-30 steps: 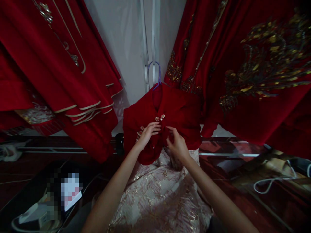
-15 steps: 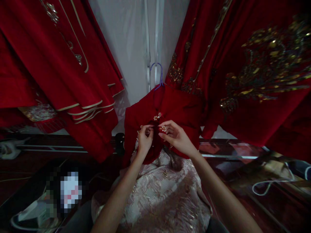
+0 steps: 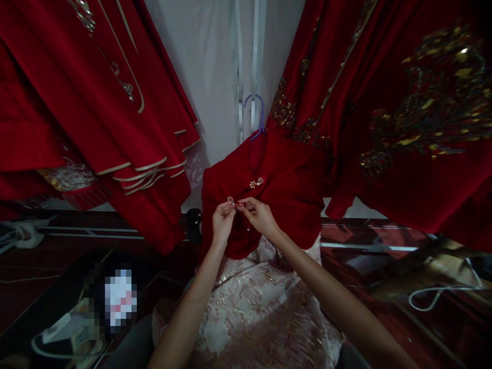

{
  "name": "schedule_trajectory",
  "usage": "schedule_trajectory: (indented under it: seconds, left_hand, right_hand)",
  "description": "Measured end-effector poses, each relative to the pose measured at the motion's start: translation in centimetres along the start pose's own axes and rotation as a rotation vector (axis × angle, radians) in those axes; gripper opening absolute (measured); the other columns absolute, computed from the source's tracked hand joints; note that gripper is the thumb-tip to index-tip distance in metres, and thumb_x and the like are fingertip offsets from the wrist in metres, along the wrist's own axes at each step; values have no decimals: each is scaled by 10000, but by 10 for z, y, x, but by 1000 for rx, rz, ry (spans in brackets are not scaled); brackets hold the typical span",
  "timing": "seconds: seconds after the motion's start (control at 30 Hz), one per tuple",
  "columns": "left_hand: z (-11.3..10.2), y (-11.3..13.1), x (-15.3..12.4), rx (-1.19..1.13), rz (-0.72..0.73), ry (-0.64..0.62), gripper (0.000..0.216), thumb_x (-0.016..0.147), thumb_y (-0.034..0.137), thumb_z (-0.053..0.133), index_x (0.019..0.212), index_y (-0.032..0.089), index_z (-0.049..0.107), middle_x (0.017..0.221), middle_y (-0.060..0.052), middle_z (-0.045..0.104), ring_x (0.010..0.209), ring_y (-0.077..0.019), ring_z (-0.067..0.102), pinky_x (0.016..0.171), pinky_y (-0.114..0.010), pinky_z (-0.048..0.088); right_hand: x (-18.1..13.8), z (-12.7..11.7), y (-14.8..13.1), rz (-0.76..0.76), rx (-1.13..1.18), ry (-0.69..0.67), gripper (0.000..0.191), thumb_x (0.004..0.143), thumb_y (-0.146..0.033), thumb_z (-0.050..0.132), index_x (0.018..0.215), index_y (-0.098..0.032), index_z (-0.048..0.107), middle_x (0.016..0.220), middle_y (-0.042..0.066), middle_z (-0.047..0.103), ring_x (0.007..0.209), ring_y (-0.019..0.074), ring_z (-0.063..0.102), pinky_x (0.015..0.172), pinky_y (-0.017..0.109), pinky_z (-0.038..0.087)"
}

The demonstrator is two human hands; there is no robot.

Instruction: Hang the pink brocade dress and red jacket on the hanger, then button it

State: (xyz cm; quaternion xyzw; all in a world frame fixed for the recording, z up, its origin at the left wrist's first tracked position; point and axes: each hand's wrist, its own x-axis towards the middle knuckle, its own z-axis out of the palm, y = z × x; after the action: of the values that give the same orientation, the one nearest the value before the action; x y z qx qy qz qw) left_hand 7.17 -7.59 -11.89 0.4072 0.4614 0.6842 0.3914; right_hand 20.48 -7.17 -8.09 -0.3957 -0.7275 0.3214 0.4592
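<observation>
A short red jacket (image 3: pixel 284 189) hangs in front of me on a purple hanger (image 3: pixel 262 115). At its front, a pair of beaded flower clasps (image 3: pixel 256 182) joins the two edges below the neck. Lower down, my left hand (image 3: pixel 223 224) pinches the left half of another beaded flower clasp (image 3: pixel 230 199). My right hand (image 3: pixel 260 217), its thumb and forefinger closed, grips the other half against it. The fingertips of both hands meet there and cover most of the fastening. A pale pink skirt with gold brocade (image 3: pixel 246 307) spreads below the jacket, under my forearms.
Red garments with cream piping (image 3: pixel 126 133) hang on the left. Others with gold beadwork (image 3: pixel 430 102) hang on the right. Behind stands a pale wall with a metal rack post (image 3: pixel 255 61). A white cable (image 3: pixel 426 300) lies low on the right; a white power strip (image 3: pixel 61 328) lies low left.
My right hand has moved left to meet my left hand, bringing its clasp half over. The jacket's front edges are drawn together at the fingertips. The view has shifted slightly.
</observation>
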Motion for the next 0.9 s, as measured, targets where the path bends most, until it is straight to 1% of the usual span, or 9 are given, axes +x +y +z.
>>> schedule_trajectory:
  seconds: [0.13,0.27,0.43,0.63,0.8,0.9]
  left_hand:
    - [0,1,1,-31,-35,-4,300,666,181,659,955,111,624,928,-93,680,858,-142,641,879,-326,480]
    - [0,2,3,-40,-45,24,301,670,233,671,942,106,651,947,-107,693,857,-152,652,870,-327,489]
    - [-4,4,3,-6,-57,42,278,646,246,693,882,101,679,888,-99,712,797,-154,667,843,-328,511]
    - [-11,7,6,36,-39,-45,278,641,247,693,884,112,697,861,-90,722,764,-155,676,826,-325,521]
    - [-17,6,17,146,22,-90,233,629,232,694,833,118,701,834,-84,722,733,-155,671,777,-305,524]
    - [-19,7,25,181,21,-159,204,620,241,699,784,118,694,787,-74,714,693,-150,658,740,-294,518]
  right_hand:
    - [10,6,4,-40,-81,4,213,811,-187,528,1000,-185,627,874,31,688,731,124,650,709,251,526]
    - [16,9,6,-76,-171,-12,216,804,-136,528,974,-192,648,888,29,688,743,130,651,751,258,516]
    - [16,11,4,-95,-242,15,197,812,-141,542,950,-198,670,906,39,682,757,139,648,783,269,505]
    - [15,12,4,-99,-246,46,162,832,-177,540,931,-199,667,893,39,667,728,130,635,760,258,501]
    - [15,12,4,-113,-288,50,151,834,-181,538,926,-202,656,867,40,644,726,127,620,725,246,497]
    - [15,11,6,-111,-254,48,157,841,-191,519,935,-201,643,863,36,634,730,123,613,710,242,503]
